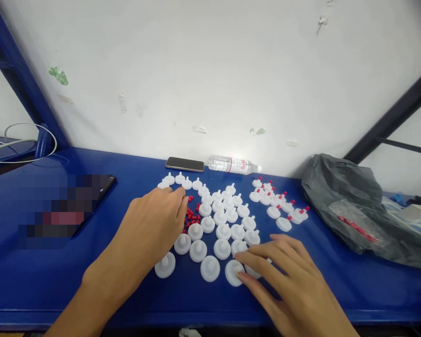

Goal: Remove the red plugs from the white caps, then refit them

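Observation:
Many white nozzle caps [222, 249], round with a thin spout on top, stand in loose rows on the blue table. My left hand [157, 215] is bent over a small pile of red tips [192, 217], its fingers curled down and closed. Its fingertips are mostly hidden, so what they pinch cannot be made out. Near the front, my right hand [284, 276] is spread with thumb and forefinger apart. Its thumb reaches the edge of a front white cap [233, 273], and its other fingers partly cover neighbouring caps.
Right of centre stand several white caps with red tips [274, 211]. A grey plastic bag [344, 206] with a clear packet lies at right. A phone [185, 164] and a water bottle [231, 164] lie along the wall. A dark, partly blurred device [103, 187] is at left.

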{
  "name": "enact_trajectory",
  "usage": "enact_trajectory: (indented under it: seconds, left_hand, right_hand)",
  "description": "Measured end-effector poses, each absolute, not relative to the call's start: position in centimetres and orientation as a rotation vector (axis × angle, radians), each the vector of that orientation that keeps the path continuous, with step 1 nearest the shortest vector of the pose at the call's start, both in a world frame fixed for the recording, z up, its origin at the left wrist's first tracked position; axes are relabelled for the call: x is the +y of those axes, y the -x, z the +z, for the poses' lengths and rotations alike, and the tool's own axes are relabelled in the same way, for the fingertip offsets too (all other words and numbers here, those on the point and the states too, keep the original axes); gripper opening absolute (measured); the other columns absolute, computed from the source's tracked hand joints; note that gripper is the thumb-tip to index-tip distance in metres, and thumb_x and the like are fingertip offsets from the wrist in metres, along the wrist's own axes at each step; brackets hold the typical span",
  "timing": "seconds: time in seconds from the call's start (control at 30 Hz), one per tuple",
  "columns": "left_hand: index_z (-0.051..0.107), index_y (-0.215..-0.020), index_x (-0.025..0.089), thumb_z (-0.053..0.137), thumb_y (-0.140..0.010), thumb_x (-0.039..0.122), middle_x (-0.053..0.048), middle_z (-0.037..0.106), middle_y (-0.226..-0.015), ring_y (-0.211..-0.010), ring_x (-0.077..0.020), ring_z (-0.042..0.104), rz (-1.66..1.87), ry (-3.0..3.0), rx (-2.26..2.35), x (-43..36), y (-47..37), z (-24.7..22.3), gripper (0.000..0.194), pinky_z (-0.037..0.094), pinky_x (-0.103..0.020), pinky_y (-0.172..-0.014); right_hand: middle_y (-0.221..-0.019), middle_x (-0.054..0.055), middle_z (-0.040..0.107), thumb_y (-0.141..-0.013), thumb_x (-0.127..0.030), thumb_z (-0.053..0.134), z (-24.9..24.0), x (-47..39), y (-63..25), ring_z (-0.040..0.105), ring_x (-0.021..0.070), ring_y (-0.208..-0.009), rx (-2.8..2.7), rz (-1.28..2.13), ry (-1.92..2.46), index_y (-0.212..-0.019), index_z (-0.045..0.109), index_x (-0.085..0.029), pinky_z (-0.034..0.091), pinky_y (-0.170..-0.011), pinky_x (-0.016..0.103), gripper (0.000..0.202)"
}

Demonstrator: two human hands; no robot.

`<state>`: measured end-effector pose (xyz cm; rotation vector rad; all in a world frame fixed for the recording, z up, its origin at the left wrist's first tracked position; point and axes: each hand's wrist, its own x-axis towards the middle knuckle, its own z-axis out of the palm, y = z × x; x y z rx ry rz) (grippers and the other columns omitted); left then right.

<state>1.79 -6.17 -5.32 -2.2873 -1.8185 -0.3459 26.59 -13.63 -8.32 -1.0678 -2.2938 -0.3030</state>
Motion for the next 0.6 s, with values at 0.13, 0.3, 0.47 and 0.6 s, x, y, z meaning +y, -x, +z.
enact_trajectory:
  seconds: [0.13, 0.3, 0.47, 0.6]
  left_hand:
    - [0.057, -0.079, 0.023, 0.035, -0.103, 0.028, -0.006, 0.068, -0.074, -0.066, -0.0262, 0.065, -0.363, 2.295, -1.805, -5.9, -1.8, -5.5, 0.033, 0.024, -0.031, -0.051]
    - [0.055, -0.077, 0.022, 0.035, -0.103, 0.026, -0.007, 0.068, -0.076, -0.065, -0.0242, 0.065, -0.359, 2.274, -1.784, -5.7, -1.7, -5.7, 0.033, 0.024, -0.031, -0.050]
    - [0.055, -0.078, 0.022, 0.035, -0.102, 0.026, -0.006, 0.067, -0.075, -0.064, -0.0244, 0.064, -0.342, 2.265, -1.761, -5.7, -1.7, -6.0, 0.031, 0.023, -0.030, -0.050]
    - [0.057, -0.079, 0.023, 0.035, -0.103, 0.027, -0.006, 0.068, -0.075, -0.063, -0.0241, 0.064, -0.336, 2.273, -1.776, -5.6, -1.7, -5.9, 0.033, 0.024, -0.030, -0.050]
  right_hand:
    - [-0.103, 0.002, 0.075, -0.098, -0.026, 0.065, -7.8, -13.4, -29.4, 0.069, 0.0216, -0.095, -2.142, -0.458, 1.203, -0.113, 0.069, -0.027, 0.043, -0.097, 0.039, 0.016]
    - [-0.092, 0.004, 0.073, -0.103, -0.046, 0.054, -8.5, -11.2, -35.4, 0.069, 0.0217, -0.076, -1.851, -0.560, 1.609, -0.110, 0.070, -0.024, 0.049, -0.074, 0.036, 0.028]
    - [-0.096, 0.004, 0.074, -0.100, -0.056, 0.054, -10.8, -9.3, -38.2, 0.070, 0.0205, -0.071, -1.954, -0.308, 1.742, -0.109, 0.070, -0.025, 0.052, -0.064, 0.033, 0.036]
    - [-0.102, 0.004, 0.073, -0.102, -0.053, 0.052, -11.3, -9.3, -37.1, 0.069, 0.0186, -0.071, -2.034, -0.141, 1.695, -0.103, 0.067, -0.027, 0.053, -0.066, 0.032, 0.030]
